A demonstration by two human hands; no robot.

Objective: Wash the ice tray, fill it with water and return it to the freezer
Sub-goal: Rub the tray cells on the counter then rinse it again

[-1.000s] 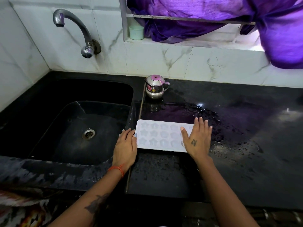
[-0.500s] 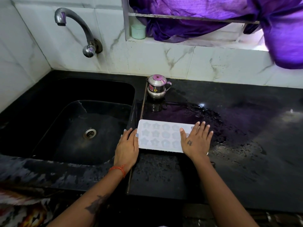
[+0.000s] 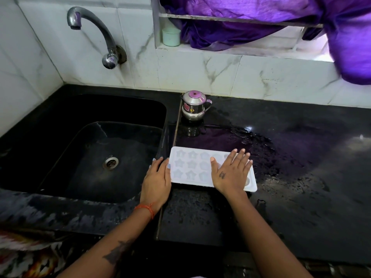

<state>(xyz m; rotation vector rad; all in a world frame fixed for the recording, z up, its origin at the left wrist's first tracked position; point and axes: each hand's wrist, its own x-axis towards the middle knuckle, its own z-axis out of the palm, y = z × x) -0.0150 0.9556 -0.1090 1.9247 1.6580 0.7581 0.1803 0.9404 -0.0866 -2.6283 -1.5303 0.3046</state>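
A white ice tray (image 3: 190,165) with star-shaped moulds lies flat on the wet black counter (image 3: 301,207), just right of the black sink (image 3: 66,109). My right hand (image 3: 230,174) rests palm down on the tray's right half with fingers spread, covering several moulds. The tray's right end shows beyond that hand. My left hand (image 3: 157,182) lies flat on the sink's edge against the tray's left side, its thumb touching the rim. Neither hand curls around the tray. No water runs from the tap (image 3: 96,27).
A small steel pot (image 3: 193,106) with a purple lid stands behind the tray, near the tiled wall. Water is pooled on the counter to the right of the tray. A mint cup (image 3: 171,37) and purple cloth (image 3: 261,19) sit on the window ledge above.
My right hand has slid left across the tray, from its right end toward the middle, uncovering the right end. The left hand and the tray have hardly moved.
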